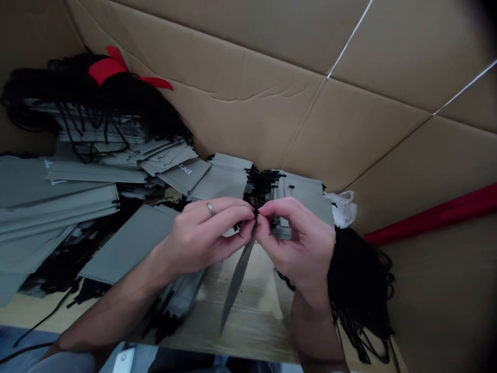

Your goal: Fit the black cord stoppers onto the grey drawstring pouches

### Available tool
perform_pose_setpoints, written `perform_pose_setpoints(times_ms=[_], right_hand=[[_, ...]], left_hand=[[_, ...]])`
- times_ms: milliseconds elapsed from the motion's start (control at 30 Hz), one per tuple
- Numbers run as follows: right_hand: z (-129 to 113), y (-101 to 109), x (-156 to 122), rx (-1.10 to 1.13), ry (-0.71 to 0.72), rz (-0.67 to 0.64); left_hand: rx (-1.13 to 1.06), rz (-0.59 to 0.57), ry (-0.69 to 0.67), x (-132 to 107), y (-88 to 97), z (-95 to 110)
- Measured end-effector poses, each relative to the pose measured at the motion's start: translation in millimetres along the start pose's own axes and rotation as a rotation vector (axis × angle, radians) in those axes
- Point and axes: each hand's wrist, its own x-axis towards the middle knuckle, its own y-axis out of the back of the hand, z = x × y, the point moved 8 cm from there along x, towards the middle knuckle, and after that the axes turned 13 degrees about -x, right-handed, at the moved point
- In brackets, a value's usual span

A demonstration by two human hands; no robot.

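A flat grey drawstring pouch (237, 285) hangs nearly edge-on below my fingertips, its lower end over the table. My left hand (212, 228), with a ring on one finger, pinches the top corner of the pouch where a bit of black cord shows. Fingertips of my right hand (297, 235) are closed at the same spot, meeting the left ones. What exactly lies between the fingers is mostly hidden. Behind my hands lie stacks of grey pouches (227, 173) with black cord ends.
Several grey pouches (132, 241) are heaped at the left. A bundle of black cords (155, 106) with a red strip (106, 70) rests on the far-left pile. More black cords (359, 295) hang over the right side. Cardboard walls (248, 98) enclose the wooden table (267, 321). White plastic (344, 207) lies behind.
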Motion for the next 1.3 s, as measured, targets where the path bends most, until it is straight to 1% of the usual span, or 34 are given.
perform_pose_setpoints(times_ms=[67,100,167,233,300,367,533,600,667,733,800,900,1000,1167,1233,1300], right_hand=[[-8.4,2.3,0.6,-0.063,0.069,0.019],[-11.7,3.3,0.5,-0.085,0.098,0.032],[-16.0,4.1,-0.1,-0.111,0.140,0.056],[-17.5,4.2,-0.6,-0.108,0.164,0.081],[-16.8,4.5,-0.5,-0.087,0.172,0.107],[-15.6,4.5,0.0,-0.063,0.174,0.122],[-10.3,4.5,0.5,0.044,0.126,0.116],[-7.5,4.8,0.2,0.062,0.091,0.111],[-6.0,6.4,-0.4,0.048,0.070,0.114],[-4.1,7.0,-0.8,0.026,0.040,0.094],[-2.4,6.4,-1.2,0.004,0.008,0.046],[-1.3,6.1,-1.6,-0.035,-0.017,-0.012],[-1.5,6.5,-0.8,-0.093,-0.008,-0.031],[-3.4,4.0,1.7,-0.178,0.032,-0.039],[-4.3,3.2,1.7,-0.175,0.045,-0.036],[-4.0,3.6,1.1,-0.157,0.041,-0.022]], left_hand=[[0.087,-0.022,-0.064,0.0,-0.1,7.4],[0.105,-0.025,-0.072,0.2,0.1,9.0],[0.103,-0.013,-0.046,0.8,1.0,8.8],[0.004,0.032,0.033,1.0,3.2,3.5],[-0.163,0.082,0.134,-0.1,3.7,-5.3],[-0.309,0.119,0.202,-1.7,2.1,-12.9],[-0.491,0.159,0.254,-3.4,-2.1,-23.8],[-0.515,0.162,0.274,-3.6,-2.6,-26.2],[-0.437,0.148,0.238,-2.5,-0.8,-22.4],[-0.275,0.119,0.162,-1.1,1.7,-14.1],[-0.131,0.077,0.095,-0.8,1.9,-6.5],[-0.023,0.034,0.036,-2.3,1.1,-1.6],[0.021,0.018,-0.008,-4.1,-0.4,-0.6],[0.033,0.008,-0.014,-4.4,-5.3,-3.4],[0.024,0.014,-0.003,-3.8,-6.5,-3.6],[-0.017,0.027,0.043,-3.0,-6.5,-5.7]])
